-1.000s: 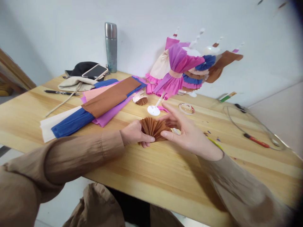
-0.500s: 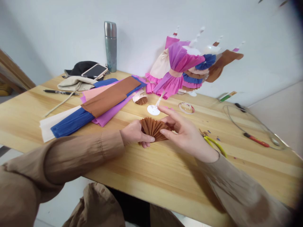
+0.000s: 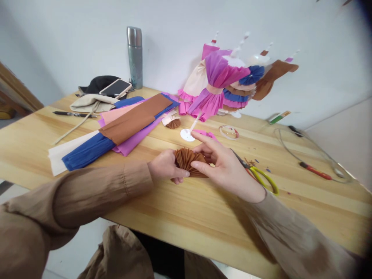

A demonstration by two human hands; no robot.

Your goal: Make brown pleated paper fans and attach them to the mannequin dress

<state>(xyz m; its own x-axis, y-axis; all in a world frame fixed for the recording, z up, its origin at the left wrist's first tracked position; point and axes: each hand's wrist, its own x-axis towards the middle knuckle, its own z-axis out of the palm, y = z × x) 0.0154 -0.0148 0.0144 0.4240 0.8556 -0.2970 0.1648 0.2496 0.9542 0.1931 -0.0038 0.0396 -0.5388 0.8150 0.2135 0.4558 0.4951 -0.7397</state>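
Between my hands is a pleated brown paper fan point(image 3: 186, 158), spread in a half round above the table's near part. My left hand point(image 3: 167, 166) pinches its gathered lower end, thumb in front. On the other side my right hand point(image 3: 223, 166) has thumb and fingers closed on the pleats, while its index finger points outward, away from the paper. Beyond the fan stands a small dress form point(image 3: 215, 91) in purple and pink crepe paper on a white round base point(image 3: 188, 135). A small brown and cream rosette point(image 3: 172, 122) lies left of that base.
Folded crepe paper strips point(image 3: 136, 116) cover the table's left side. Yellow-handled scissors point(image 3: 264, 180) lie partly behind my right hand, near paper scraps. A bottle point(image 3: 134, 58), phone point(image 3: 116, 88), pen point(image 3: 74, 114), tape roll point(image 3: 229, 132) and corded red-handled tool point(image 3: 315, 171) lie around.
My right hand has shifted slightly left and down, its thumb farther over the pleats. The fan's spread looks narrower, and more of the scissors shows.
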